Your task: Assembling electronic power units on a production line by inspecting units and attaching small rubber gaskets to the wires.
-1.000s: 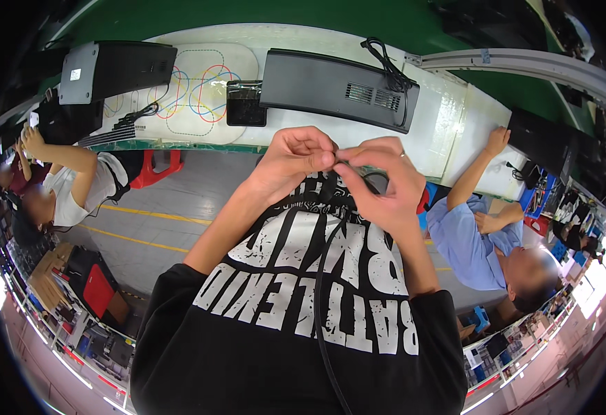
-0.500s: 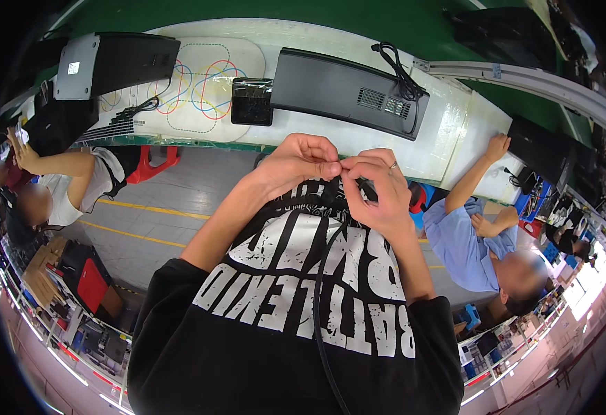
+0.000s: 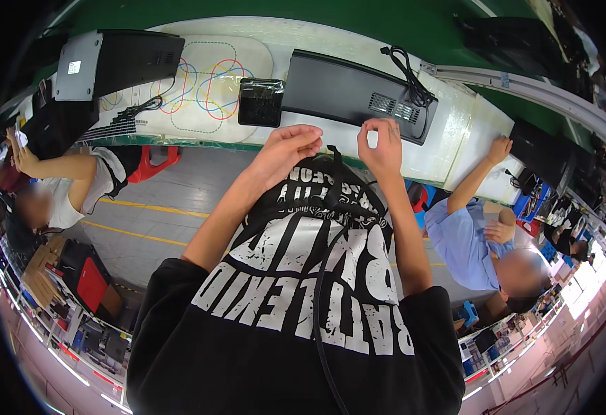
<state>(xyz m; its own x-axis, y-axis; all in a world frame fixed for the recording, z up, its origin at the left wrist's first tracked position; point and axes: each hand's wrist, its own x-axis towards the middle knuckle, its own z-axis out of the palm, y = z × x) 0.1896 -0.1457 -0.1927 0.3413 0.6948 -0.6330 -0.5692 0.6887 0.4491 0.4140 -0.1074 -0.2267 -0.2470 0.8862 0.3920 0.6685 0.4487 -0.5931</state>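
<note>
My left hand (image 3: 283, 158) is raised in front of my chest at the table's near edge, its fingertips pressed together. To the right, my right hand (image 3: 383, 148) pinches thumb and forefinger into a ring. Anything in either pinch is too small to make out. Beyond my hands lies a long dark grey casing (image 3: 327, 86) with vent slots towards its right end; my right fingertips overlap its near edge in the view. A coiled black power cord (image 3: 407, 72) rests on that end. Left of the casing sits a shallow black tray (image 3: 260, 104). Both hands are apart from each other.
A second dark casing (image 3: 120, 62) stands at the table's far left, beside several black cables (image 3: 137, 111). One co-worker (image 3: 476, 242) sits on the right, another (image 3: 68, 187) on the left. A red stool (image 3: 154, 162) is under the table edge. A black cable (image 3: 320, 304) hangs down my shirt.
My hands, fingertips together before, have separated: the left went slightly left and up, the right moved right and up. The table's things appear shifted a little to the right.
</note>
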